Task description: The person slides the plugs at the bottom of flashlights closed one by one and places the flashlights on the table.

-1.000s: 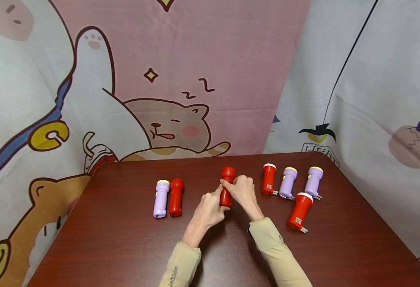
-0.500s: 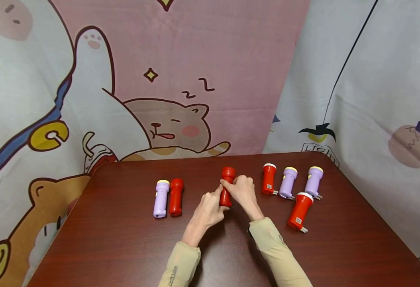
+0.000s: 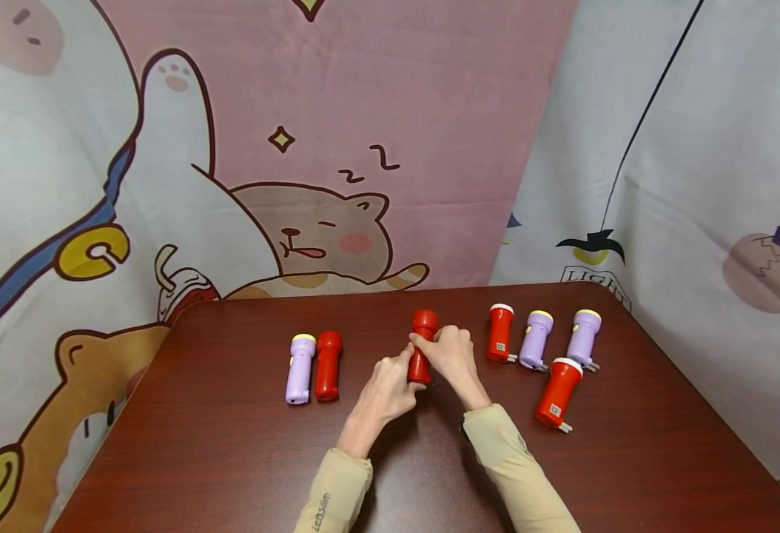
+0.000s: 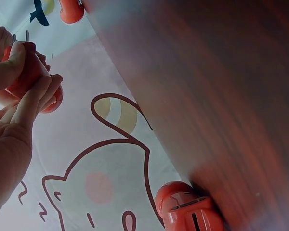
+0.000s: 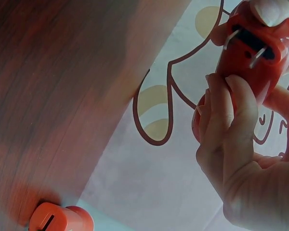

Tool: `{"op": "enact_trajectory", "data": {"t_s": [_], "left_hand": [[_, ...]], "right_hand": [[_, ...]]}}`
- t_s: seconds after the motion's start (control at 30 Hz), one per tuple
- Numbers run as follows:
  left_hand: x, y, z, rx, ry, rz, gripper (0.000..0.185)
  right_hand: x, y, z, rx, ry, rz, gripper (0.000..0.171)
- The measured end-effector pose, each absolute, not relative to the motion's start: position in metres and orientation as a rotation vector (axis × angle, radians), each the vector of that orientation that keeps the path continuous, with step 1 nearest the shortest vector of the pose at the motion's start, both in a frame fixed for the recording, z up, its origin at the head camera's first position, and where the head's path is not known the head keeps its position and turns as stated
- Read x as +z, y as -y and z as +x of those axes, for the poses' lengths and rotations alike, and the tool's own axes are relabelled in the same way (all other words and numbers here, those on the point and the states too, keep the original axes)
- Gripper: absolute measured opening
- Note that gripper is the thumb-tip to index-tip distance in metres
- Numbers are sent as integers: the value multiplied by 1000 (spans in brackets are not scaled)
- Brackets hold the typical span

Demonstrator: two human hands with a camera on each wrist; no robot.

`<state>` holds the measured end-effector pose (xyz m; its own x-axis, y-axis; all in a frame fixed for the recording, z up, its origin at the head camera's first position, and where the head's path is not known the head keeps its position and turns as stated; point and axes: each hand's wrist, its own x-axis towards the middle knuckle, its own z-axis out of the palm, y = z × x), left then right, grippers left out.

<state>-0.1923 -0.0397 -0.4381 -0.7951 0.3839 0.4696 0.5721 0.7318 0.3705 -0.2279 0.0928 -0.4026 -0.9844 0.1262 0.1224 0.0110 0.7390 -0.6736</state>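
Note:
Both hands hold one red flashlight (image 3: pixel 421 346) above the middle of the brown table (image 3: pixel 230 459), its head pointing away from me. My left hand (image 3: pixel 390 386) grips the rear end of the body. My right hand (image 3: pixel 448 351) curls round the middle from the right side. In the right wrist view the red flashlight (image 5: pixel 253 50) shows two metal plug prongs at its base, with a thumb tip pressed on the end. The left wrist view shows my left hand's fingers (image 4: pixel 31 98) wrapped on the red flashlight (image 4: pixel 26 77).
A purple flashlight (image 3: pixel 300 368) and a red one (image 3: pixel 328 365) lie side by side at the left. At the right lie a red flashlight (image 3: pixel 499 332), two purple ones (image 3: pixel 534 339) (image 3: pixel 582 337) and another red one (image 3: pixel 556 393). A cartoon cloth backdrop (image 3: pixel 337 148) hangs behind the table.

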Motion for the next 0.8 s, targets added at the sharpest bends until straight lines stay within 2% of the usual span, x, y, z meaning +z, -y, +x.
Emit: {"op": "enact_trajectory", "data": {"t_s": [0.8], "left_hand": [[-437,40,-192,-737,2572,-741,58]], "right_hand": [[-403,-94,-228,1062,2774,-107,52]]}}
